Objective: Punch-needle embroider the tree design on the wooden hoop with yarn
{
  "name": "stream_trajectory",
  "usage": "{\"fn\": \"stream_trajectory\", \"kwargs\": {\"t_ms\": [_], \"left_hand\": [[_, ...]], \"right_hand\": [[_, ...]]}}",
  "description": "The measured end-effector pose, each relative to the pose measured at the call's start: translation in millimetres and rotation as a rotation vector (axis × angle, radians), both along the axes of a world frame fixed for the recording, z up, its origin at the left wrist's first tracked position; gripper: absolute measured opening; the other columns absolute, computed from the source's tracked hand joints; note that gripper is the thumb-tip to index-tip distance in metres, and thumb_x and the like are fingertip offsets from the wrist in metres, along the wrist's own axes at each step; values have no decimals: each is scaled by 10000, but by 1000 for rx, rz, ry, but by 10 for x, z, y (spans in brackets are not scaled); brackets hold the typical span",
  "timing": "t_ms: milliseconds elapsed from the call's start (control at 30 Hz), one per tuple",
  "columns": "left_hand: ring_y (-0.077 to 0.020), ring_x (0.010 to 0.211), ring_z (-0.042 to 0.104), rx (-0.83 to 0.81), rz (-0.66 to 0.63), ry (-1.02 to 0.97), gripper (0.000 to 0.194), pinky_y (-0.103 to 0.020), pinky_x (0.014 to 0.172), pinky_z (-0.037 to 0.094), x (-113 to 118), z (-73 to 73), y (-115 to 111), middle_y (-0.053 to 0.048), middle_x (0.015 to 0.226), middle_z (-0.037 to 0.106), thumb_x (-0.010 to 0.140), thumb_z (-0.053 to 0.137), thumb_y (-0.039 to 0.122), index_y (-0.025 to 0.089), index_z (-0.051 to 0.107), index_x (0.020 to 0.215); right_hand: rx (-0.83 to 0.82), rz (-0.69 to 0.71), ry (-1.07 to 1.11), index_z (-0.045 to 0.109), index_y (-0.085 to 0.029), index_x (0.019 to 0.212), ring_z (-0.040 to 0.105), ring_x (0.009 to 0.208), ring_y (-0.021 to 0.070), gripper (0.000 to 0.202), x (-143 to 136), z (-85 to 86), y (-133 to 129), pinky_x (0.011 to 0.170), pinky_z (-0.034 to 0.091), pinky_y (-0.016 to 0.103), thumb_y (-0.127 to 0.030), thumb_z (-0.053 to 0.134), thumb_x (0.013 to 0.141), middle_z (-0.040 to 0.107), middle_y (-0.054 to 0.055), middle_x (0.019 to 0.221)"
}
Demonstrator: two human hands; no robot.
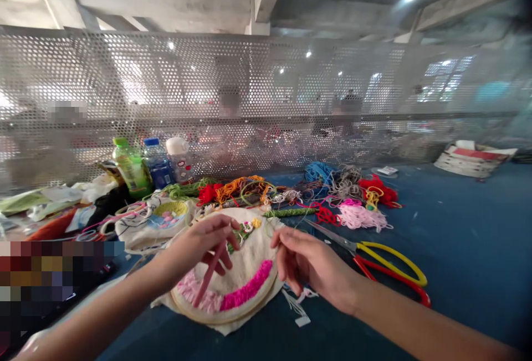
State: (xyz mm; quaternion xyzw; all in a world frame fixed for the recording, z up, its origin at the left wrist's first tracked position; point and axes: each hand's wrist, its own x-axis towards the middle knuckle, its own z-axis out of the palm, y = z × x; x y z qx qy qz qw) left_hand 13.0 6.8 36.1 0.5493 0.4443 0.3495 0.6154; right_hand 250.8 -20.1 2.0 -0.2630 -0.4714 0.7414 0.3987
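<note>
Over an embroidery hoop [220, 321], the left hand [213, 239] is clasping a pink tool [206, 282], the right hand [303, 258] pinching fingertips together, apparently mid-stitching; resuming likely calls for steady aim.

The head camera looks forward from close above both hands [210, 236] [306, 258].

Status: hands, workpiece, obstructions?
Left hand: holding slim pink stick-like tool over round cream-cloth hoop.
Right hand: curled at hoop's right side, grip unclear.
Pink tufts line near edge.
Red-and-yellow-handled scissors beside right wrist.
</note>
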Motion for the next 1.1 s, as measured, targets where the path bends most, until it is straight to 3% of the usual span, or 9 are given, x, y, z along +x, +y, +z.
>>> {"fn": "stream_trajectory", "kwargs": {"t_ms": [100, 367, 533, 667, 767, 867, 967, 1100], "left_hand": [[-160, 544, 669, -89, -204, 88, 298, -277, 513, 535, 128, -46, -156, -17, 791, 692, 828, 620, 433, 189, 572, 992], [-174, 705, 697, -225, -316, 42, 365, -259, 596, 504, 239, -43, -348, -46, 866, 738, 764, 669, 485, 194, 563, 957], [-150, 645, 668, -229, -340, 76, 427, -243, 564, 486, 271, -23, -381, -11, 772, 717, 739, 675, 533, 192, 554, 967], [-132, 623, 655, -222, -374, 111, 458, -226, 534, 470, 286, -25, -397, -31, 855, 723, 747, 654, 567, 196, 536, 987], [-127, 605, 651, -179, -386, 154, 431, -210, 495, 437, 291, -55, -402, -45, 883, 722, 781, 610, 560, 192, 526, 990], [-105, 534, 616, -132, -400, 184, 362, -198, 461, 400, 287, -74, -404, -30, 818, 711, 833, 552, 524, 188, 511, 961], [-76, 457, 543, -78, -391, 213, 332, -185, 420, 353, 261, -49, -406, 10, 723, 664, 868, 505, 517, 190, 498, 920], [-52, 371, 339, 27, -350, 353, 349, -180, 370, 242, 217, 42, -427, 81, 516, 496, 902, 436, 534, 194, 482, 838]], "right_hand": [[66, -90, -2, 494, -182, 933, 552, 437, 89, 174, 17, 84, 1, 427, 369, 192, -356, 484, 936, 655, 4, 671], [238, -128, -119, 462, -185, 891, 573, 556, 98, 221, -14, 125, -88, 521, 388, 215, -399, 496, 934, 663, 18, 716], [252, -100, -154, 470, -182, 892, 561, 580, 100, 230, -13, 121, -95, 557, 406, 229, -405, 490, 941, 663, 23, 741], [320, -51, -238, 516, -175, 912, 552, 589, 106, 236, -5, 82, -86, 576, 418, 245, -406, 481, 950, 639, 18, 738], [349, -89, -306, 516, -201, 1025, 498, 554, 90, 213, -6, 13, -82, 539, 391, 225, -395, 525, 939, 537, -38, 673], [314, -51, -312, 464, -243, 1213, 434, 491, 74, 340, -35, -39, -92, 477, 351, 207, -408, 550, 928, 451, -69, 641], [214, 47, -268, 380, -258, 1372, 430, 471, 79, 484, -78, -21, -133, 451, 348, 205, -447, 506, 944, 474, -58, 640], [145, 97, -221, 324, -274, 1449, 478, 497, 85, 532, -106, 53, -220, 474, 368, 207, -476, 434, 969, 547, -26, 677]]}}
